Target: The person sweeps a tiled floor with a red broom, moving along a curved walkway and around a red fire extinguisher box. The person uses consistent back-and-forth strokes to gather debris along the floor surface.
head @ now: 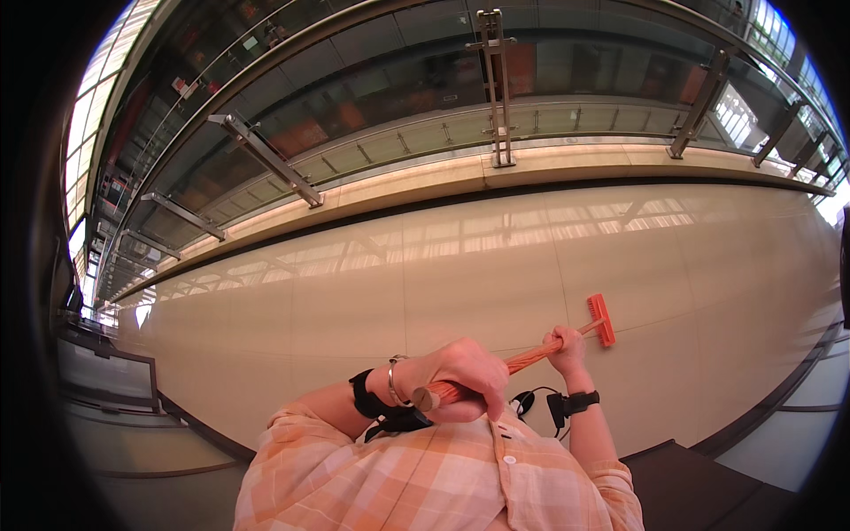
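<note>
A long-handled floor brush slants across the view in front of my chest. Its wood-patterned handle [528,358] passes through both fists. My left hand [468,375] is wrapped around the upper end, close to the round end cap [424,398]. Farther down the handle, my right hand [568,350] grips it near the brush end. The orange-red brush head [602,320] appears against the floor beyond my right hand, bristles facing left; whether they touch the floor I cannot tell. Black straps circle both wrists, and a metal bangle [392,381] is on the left one.
Glossy beige floor tiles [478,285] stretch ahead. A raised stone ledge [412,182] carries a glass railing with steel posts [498,99]. Framed panels [106,372] stand at left, and a dark brown box-like surface [697,484] is at lower right. A black cable hangs near my right wrist.
</note>
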Motion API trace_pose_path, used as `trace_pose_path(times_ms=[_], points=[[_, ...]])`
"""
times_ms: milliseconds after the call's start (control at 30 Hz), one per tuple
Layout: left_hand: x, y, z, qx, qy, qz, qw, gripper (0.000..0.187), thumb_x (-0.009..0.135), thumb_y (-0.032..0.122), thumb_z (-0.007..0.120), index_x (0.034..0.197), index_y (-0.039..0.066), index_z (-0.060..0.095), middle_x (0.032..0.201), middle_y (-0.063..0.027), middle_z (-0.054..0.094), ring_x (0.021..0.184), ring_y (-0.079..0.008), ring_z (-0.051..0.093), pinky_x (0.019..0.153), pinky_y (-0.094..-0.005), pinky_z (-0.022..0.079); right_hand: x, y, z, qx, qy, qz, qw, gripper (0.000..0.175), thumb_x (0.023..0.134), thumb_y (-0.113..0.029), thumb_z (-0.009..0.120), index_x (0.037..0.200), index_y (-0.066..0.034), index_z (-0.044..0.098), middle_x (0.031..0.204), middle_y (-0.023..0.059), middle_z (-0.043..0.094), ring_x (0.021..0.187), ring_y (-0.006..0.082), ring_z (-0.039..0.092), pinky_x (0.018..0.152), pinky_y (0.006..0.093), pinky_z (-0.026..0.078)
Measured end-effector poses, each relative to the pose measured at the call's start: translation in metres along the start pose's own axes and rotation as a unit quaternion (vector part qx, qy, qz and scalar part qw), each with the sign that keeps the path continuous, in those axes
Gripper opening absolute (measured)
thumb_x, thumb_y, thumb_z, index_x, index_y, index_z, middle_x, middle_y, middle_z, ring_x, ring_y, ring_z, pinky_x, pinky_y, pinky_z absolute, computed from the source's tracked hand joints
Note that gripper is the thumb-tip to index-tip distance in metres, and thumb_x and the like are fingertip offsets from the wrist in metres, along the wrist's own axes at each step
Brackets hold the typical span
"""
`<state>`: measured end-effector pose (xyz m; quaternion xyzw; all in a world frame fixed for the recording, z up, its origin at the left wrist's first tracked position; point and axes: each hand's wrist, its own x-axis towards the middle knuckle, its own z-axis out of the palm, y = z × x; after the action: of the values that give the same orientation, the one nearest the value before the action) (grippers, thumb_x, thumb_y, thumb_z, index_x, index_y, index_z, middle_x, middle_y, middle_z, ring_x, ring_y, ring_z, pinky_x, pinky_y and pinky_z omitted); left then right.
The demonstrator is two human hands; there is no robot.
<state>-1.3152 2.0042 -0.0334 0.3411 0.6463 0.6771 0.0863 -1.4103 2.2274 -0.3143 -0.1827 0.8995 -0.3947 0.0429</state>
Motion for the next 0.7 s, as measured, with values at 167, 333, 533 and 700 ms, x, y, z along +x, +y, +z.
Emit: trace_pose_path(times_ms=[167, 333, 533, 700], points=[[-0.007, 0.01, 0.011, 0.034, 0.044, -0.061, 0.997, 0.017, 0.071, -0.011, 0.055, 0.078, 0.001, 0.066, 0.066, -0.0096, 0.058, 0.064, -0.0272, 0.053, 0.066, -0.035, 0.046, -0.003, 0.012, -0.003, -0.018, -0.002, -0.036, 0.999, 0.021, 0.075, -0.016, 0.064, 0.06, -0.0055, 0.056, 0.064, 0.0185, 0.061, 0.065, 0.0405, 0.06, 0.059, 0.0479, 0.049], [-0.021, 0.063, 0.02, 0.095, 0.117, 0.012, 0.988, 0.011, 0.069, -0.011, 0.058, 0.073, -0.006, 0.068, 0.057, -0.012, 0.055, 0.049, -0.0278, 0.051, 0.058, -0.0403, 0.045, 0.018, -0.056, 0.035, 0.04, -0.095, -0.106, 0.989, 0.019, 0.076, -0.018, 0.065, 0.063, -0.0055, 0.058, 0.066, 0.0181, 0.062, 0.067, 0.0403, 0.062, 0.061, 0.0469, 0.051], [-0.02, 0.057, 0.03, 0.087, 0.194, 0.004, 0.977, 0.012, 0.071, -0.01, 0.056, 0.072, -0.003, 0.065, 0.058, -0.0108, 0.054, 0.051, -0.0292, 0.049, 0.053, -0.0373, 0.043, 0.033, -0.071, 0.034, 0.05, -0.125, -0.137, 0.981, 0.019, 0.077, -0.019, 0.065, 0.065, -0.0052, 0.059, 0.066, 0.0172, 0.062, 0.067, 0.0402, 0.062, 0.061, 0.0471, 0.051], [-0.01, 0.035, 0.037, 0.07, 0.147, -0.01, 0.987, 0.014, 0.067, -0.01, 0.054, 0.071, -0.002, 0.065, 0.059, -0.0117, 0.055, 0.053, -0.0295, 0.05, 0.056, -0.0382, 0.044, 0.025, -0.028, 0.008, -0.035, -0.17, -0.057, 0.983, 0.018, 0.077, -0.022, 0.066, 0.066, -0.0074, 0.062, 0.07, 0.0151, 0.065, 0.072, 0.0382, 0.064, 0.064, 0.047, 0.052]])
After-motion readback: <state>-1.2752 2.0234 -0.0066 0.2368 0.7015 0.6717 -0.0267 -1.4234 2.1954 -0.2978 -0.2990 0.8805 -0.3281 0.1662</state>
